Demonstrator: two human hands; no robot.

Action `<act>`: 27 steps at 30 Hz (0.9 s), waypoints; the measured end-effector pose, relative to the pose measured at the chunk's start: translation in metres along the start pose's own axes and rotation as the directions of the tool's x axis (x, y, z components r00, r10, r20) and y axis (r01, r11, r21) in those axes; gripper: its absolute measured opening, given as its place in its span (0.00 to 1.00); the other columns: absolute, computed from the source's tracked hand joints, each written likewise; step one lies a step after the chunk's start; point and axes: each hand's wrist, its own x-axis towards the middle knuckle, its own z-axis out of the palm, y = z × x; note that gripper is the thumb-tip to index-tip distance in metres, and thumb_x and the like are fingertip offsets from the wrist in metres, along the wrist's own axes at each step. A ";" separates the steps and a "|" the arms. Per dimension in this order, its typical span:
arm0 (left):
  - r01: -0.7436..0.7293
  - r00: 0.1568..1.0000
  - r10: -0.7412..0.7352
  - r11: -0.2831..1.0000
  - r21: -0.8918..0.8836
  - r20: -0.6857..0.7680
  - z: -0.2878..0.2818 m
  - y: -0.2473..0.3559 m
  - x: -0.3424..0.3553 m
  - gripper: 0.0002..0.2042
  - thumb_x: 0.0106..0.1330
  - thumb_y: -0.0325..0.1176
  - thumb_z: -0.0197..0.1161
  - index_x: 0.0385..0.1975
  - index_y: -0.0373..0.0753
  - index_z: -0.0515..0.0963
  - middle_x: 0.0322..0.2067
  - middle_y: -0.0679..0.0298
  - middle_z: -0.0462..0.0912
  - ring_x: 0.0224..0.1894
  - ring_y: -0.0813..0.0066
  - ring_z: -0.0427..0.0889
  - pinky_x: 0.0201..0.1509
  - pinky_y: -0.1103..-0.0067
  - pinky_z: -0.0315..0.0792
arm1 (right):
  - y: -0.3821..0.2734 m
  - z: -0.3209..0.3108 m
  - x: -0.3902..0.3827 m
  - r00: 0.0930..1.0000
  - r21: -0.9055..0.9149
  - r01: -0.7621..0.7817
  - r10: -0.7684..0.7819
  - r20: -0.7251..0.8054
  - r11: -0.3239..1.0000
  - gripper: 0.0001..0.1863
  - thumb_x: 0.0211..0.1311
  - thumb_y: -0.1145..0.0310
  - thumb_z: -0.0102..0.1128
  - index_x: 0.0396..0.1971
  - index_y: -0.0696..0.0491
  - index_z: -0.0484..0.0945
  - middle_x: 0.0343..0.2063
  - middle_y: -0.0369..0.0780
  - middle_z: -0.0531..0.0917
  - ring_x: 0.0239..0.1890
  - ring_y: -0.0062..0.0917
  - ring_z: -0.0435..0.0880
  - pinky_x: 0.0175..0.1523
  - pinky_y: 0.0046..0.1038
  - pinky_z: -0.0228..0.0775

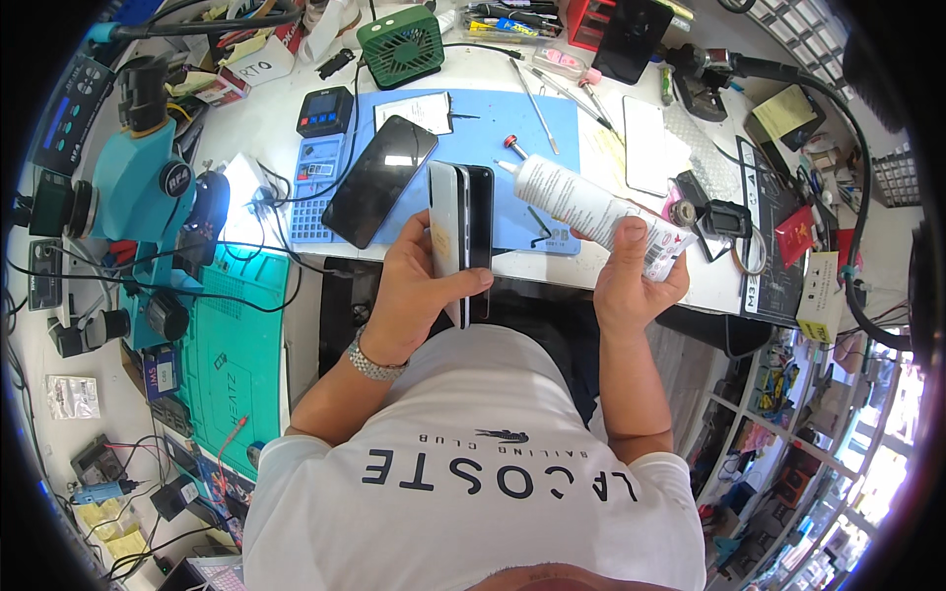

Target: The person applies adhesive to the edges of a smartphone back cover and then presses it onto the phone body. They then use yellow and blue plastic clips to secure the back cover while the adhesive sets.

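Observation:
My left hand [424, 281] is closed round a phone [448, 217] held on edge over the mat's front edge, its pale back and dark front part appearing partly separated, with the thumb across them. My right hand [636, 276] grips a large white tube [562, 192] with printed label, its narrow nozzle pointing up-left toward the phone but apart from it. Beyond my left hand, a black phone [379, 177] lies tilted on the blue work mat [532, 128]. A small red-topped item [511, 142] sits just beyond the nozzle.
A teal microscope [158, 217] and green mat [227, 374] occupy the left. A green fan [399, 47], small black device [325, 110], tools and a white phone-shaped item [645, 143] line the back. A jointed arm with cable [828, 98] curves along the right, above cluttered shelves [788, 443].

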 end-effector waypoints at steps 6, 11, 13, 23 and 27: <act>-0.041 0.999 0.041 0.999 0.036 -0.006 0.000 -0.001 -0.002 0.36 0.50 0.14 0.76 0.62 0.29 0.66 0.45 0.61 0.80 0.45 0.76 0.84 0.50 0.77 0.83 | -0.017 0.008 0.003 0.998 -0.004 -0.001 0.001 0.065 1.000 0.12 0.68 0.74 0.68 0.47 0.65 0.81 0.40 0.43 0.87 0.40 0.23 0.85 0.51 0.29 0.79; -0.090 0.995 0.093 0.991 0.097 -0.025 0.003 0.000 -0.003 0.36 0.49 0.14 0.76 0.61 0.31 0.69 0.45 0.63 0.80 0.44 0.77 0.84 0.50 0.78 0.83 | -0.020 0.009 0.005 0.999 0.000 -0.001 0.001 0.033 1.000 0.13 0.67 0.72 0.70 0.45 0.65 0.82 0.38 0.44 0.89 0.38 0.21 0.85 0.48 0.24 0.78; -0.113 0.992 0.119 0.983 0.142 -0.036 0.003 -0.001 -0.002 0.36 0.49 0.14 0.76 0.61 0.31 0.69 0.45 0.63 0.80 0.45 0.77 0.84 0.50 0.78 0.83 | -0.021 0.009 0.006 1.000 0.002 0.004 -0.004 0.022 1.000 0.13 0.67 0.71 0.71 0.43 0.66 0.83 0.38 0.45 0.89 0.38 0.20 0.86 0.46 0.23 0.78; -0.175 0.982 0.188 0.954 0.245 -0.033 0.004 0.000 -0.003 0.36 0.50 0.15 0.76 0.61 0.32 0.68 0.45 0.63 0.80 0.45 0.77 0.83 0.52 0.77 0.81 | -0.025 0.009 0.007 0.999 -0.033 0.022 -0.021 0.046 0.999 0.13 0.67 0.71 0.71 0.43 0.65 0.83 0.37 0.46 0.90 0.35 0.20 0.86 0.44 0.22 0.78; -0.109 0.992 0.118 0.981 0.163 -0.049 0.003 0.000 -0.002 0.35 0.50 0.15 0.76 0.61 0.29 0.69 0.44 0.62 0.81 0.45 0.76 0.83 0.51 0.77 0.81 | -0.022 0.010 0.005 0.996 -0.017 0.042 -0.040 0.078 0.999 0.12 0.66 0.73 0.71 0.41 0.66 0.83 0.37 0.49 0.89 0.36 0.22 0.86 0.43 0.22 0.79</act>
